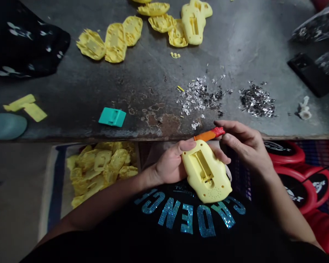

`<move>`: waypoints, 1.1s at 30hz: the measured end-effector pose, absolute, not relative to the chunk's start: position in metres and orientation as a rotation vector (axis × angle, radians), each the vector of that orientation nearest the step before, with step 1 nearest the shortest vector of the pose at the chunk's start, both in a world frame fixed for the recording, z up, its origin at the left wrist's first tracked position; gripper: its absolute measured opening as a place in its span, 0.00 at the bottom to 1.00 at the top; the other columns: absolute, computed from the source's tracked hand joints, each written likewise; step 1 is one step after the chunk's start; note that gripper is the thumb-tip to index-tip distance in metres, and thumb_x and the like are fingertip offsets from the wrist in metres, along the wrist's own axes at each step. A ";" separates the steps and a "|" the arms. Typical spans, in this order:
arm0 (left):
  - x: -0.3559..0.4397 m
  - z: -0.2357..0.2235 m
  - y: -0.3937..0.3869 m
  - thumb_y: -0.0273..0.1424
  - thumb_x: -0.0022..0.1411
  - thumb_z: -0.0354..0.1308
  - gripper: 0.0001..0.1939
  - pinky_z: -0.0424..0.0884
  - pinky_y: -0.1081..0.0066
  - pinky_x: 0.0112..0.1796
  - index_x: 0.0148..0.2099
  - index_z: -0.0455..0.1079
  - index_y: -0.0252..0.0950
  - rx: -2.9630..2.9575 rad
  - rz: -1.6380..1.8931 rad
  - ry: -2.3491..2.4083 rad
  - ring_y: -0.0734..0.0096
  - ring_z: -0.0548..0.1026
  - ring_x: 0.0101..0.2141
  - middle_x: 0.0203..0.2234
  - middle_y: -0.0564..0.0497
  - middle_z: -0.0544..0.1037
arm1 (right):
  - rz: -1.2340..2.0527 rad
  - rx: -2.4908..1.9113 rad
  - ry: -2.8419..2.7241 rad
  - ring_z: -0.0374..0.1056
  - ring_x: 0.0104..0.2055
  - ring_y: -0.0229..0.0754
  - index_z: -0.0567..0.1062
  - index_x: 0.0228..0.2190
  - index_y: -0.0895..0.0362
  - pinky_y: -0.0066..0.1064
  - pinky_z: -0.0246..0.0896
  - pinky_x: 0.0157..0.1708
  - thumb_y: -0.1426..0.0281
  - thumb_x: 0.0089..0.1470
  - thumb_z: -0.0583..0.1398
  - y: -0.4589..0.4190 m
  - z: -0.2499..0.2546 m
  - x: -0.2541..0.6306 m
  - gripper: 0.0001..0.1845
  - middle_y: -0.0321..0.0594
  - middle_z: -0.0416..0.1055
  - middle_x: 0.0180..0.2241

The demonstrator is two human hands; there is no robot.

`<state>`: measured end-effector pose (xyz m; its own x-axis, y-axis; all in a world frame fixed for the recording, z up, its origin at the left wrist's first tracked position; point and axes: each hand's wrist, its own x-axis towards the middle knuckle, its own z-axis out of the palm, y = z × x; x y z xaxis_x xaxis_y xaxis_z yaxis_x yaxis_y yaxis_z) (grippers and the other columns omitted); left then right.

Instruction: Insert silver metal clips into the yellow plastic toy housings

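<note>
My left hand (172, 162) is closed around a yellow plastic toy casing (219, 179), with the back toward me. A rectangular battery recess, screw holes and a cluster of small round holes show on it. Above the casing, an orange stick-like tool (204, 136) with a crumpled red end lies against the left hand's fingers; its kind is unclear. My right hand (245, 146) hovers at that red end, thumb and forefinger apart on either side of it. Small metal pieces (199, 96) are scattered on the table just beyond both hands.
Yellow shell halves (115, 42) lie along the far side of the dark table (95, 84). A teal block (112, 117) sits near its front edge. Another metal heap (257, 99) and a black phone (309, 73) are rightward. More yellow shells (101, 164) fill a container below.
</note>
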<state>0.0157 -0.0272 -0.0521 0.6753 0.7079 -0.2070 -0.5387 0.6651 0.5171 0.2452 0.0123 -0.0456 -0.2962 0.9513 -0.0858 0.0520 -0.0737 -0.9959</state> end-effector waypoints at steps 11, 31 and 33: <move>0.013 -0.047 -0.029 0.49 0.70 0.68 0.24 0.84 0.60 0.49 0.57 0.87 0.37 0.507 0.752 0.412 0.52 0.89 0.44 0.44 0.39 0.91 | 1.593 -1.001 -1.258 0.77 0.33 0.38 0.85 0.42 0.50 0.30 0.77 0.36 0.53 0.58 0.80 0.012 -0.053 0.223 0.18 0.33 0.83 0.34; -0.044 -0.054 -0.026 0.70 0.72 0.58 0.46 0.88 0.65 0.39 0.53 0.89 0.29 0.633 0.714 0.663 0.51 0.90 0.41 0.45 0.31 0.90 | 0.250 -1.389 -2.273 0.75 0.46 0.55 0.85 0.41 0.51 0.46 0.67 0.50 0.64 0.69 0.66 0.094 -0.065 0.267 0.07 0.44 0.83 0.40; -0.043 -0.055 -0.029 0.71 0.71 0.58 0.47 0.87 0.66 0.40 0.54 0.89 0.29 0.605 0.727 0.600 0.53 0.89 0.40 0.45 0.31 0.90 | 0.276 -1.385 -2.285 0.75 0.44 0.54 0.83 0.38 0.51 0.45 0.65 0.48 0.65 0.69 0.64 0.097 -0.066 0.266 0.07 0.44 0.81 0.38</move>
<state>-0.0426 -0.0288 -0.0553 0.6002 0.7477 -0.2842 -0.4212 0.5974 0.6824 0.2659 0.0969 -0.0662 -0.3934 0.8777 0.2736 0.7875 0.4753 -0.3924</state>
